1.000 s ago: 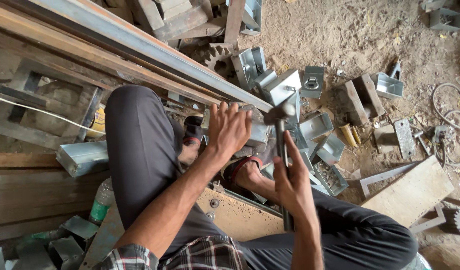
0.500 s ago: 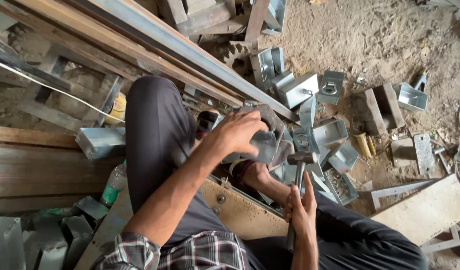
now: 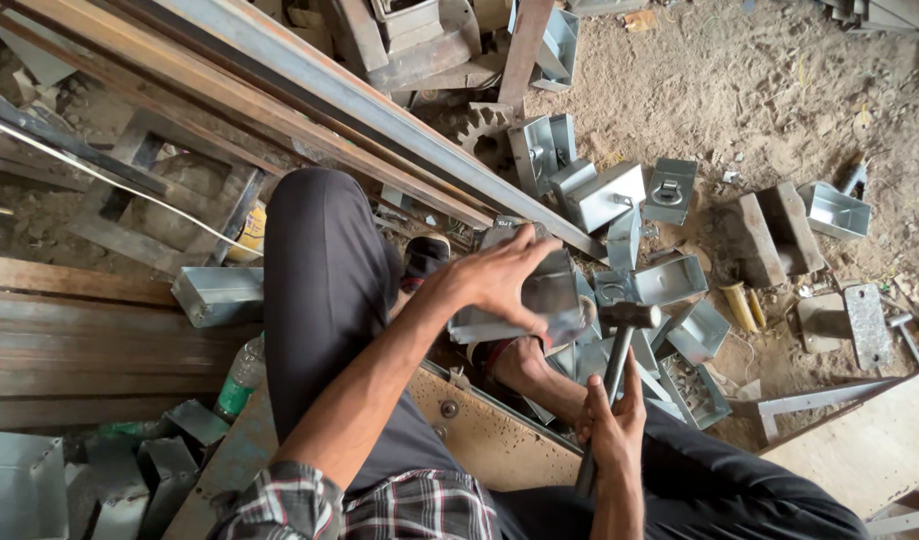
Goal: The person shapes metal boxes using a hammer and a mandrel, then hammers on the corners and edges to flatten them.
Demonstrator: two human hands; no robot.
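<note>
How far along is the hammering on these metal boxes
Looks mid-job. Many shaped grey metal boxes already lie on the dirt. In hand: the left hand steadies a box piece while the right hand holds the hammer beside it. What remains can't be told.

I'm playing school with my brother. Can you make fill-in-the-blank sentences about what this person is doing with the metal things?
1. The right hand grips a ____ by its handle.
2. The left hand presses down on a folded grey ____ box.
3. Behind the boxes, a toothed ____ wheel lies on the dirt.
4. By the left knee stands a plastic bottle with a ____ label.

Missing words: hammer; metal; gear; green
</note>
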